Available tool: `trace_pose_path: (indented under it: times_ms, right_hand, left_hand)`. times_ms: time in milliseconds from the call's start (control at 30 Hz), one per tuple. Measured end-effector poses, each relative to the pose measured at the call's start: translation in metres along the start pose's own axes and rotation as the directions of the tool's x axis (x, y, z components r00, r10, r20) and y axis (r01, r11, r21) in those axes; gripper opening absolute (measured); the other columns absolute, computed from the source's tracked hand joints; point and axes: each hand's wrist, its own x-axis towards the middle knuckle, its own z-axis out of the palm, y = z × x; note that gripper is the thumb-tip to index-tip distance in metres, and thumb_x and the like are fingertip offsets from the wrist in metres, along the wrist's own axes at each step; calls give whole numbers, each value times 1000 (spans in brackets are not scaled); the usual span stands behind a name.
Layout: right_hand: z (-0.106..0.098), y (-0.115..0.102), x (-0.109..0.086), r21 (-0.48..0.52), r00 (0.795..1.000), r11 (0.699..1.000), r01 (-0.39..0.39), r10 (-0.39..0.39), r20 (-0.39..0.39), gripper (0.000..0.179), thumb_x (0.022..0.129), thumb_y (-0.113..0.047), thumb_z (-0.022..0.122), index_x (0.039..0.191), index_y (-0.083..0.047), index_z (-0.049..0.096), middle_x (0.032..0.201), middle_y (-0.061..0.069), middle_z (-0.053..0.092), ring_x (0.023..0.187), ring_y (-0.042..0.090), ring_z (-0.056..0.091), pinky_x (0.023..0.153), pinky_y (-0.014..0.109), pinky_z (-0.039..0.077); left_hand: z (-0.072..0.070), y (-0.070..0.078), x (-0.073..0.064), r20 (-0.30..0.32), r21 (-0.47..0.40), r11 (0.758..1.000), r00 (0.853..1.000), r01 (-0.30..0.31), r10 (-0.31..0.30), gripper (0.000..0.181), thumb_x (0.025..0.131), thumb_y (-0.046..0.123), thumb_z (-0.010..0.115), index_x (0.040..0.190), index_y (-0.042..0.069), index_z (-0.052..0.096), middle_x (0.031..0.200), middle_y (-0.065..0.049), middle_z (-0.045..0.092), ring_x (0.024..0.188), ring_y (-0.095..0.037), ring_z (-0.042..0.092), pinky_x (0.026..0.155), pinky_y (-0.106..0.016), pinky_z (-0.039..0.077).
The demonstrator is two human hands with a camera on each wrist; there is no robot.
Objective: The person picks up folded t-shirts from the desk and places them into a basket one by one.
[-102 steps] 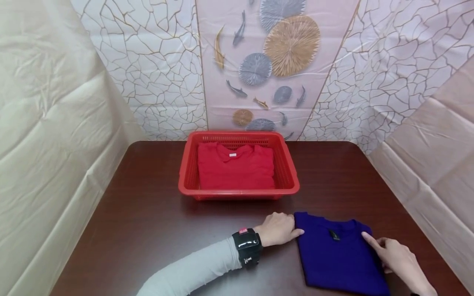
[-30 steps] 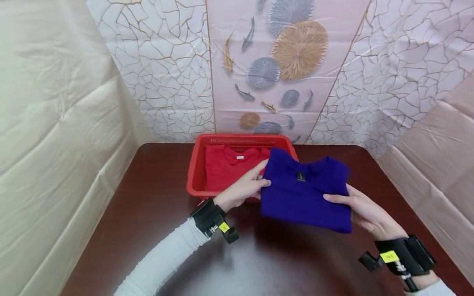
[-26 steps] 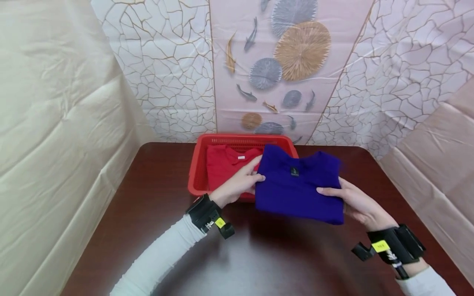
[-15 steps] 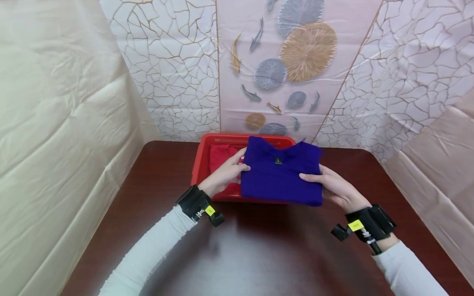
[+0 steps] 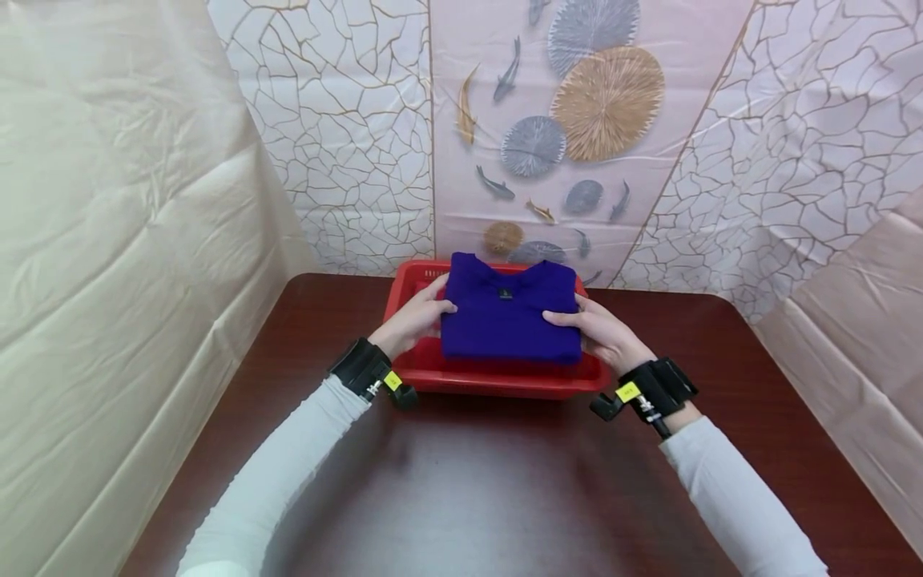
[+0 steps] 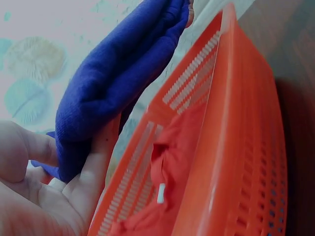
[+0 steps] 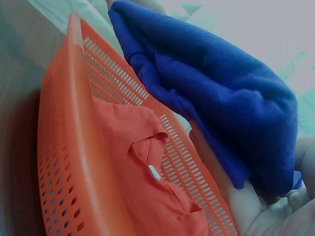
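A folded dark blue T-shirt (image 5: 508, 320) with a black neck label hangs above the red plastic basket (image 5: 497, 386). The left hand (image 5: 411, 319) grips its left edge, thumb on top and fingers beneath. At the opposite edge the right hand (image 5: 604, 330) pinches it the same way. Inside the basket lies a folded red T-shirt (image 6: 177, 147) with a white label; the blue one hides most of it in the head view. Both wrist views show a gap between the blue T-shirt (image 7: 211, 83) and the red T-shirt (image 7: 142, 162).
The basket stands near the back of a dark brown table (image 5: 476, 481). Behind it hangs a patterned cloth backdrop (image 5: 346, 160), with beige cloth (image 5: 122, 264) along the left side. Each wrist wears a black camera strap (image 5: 360, 369).
Both hands lifted the blue T-shirt off the table's right front and carried it left and away from the person, until it came over the basket. The head view shifted slightly.
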Motion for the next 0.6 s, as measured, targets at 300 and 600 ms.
trace_pose_path:
  times_ms: [300,600]
  right_hand:
    - [6,8,32,-30,998,999,-39,38,-47,90,86,-11,62,150,-16,-2,146,17,35,111,22,55,79,33,55]
    - [2,19,39,-149,991,984,-98,82,-107,86,88,-8,58,151,-22,1,149,18,28,108,26,55,97,50,43]
  left_hand:
    - [-14,-12,17,-91,41,998,995,43,-39,63,91,6,45,147,28,26,137,-15,45,109,-28,53,94,-54,45]
    - [-20,-29,23,-93,84,993,993,86,-78,64,92,5,43,148,27,22,140,-16,41,114,-29,49,97,-54,42]
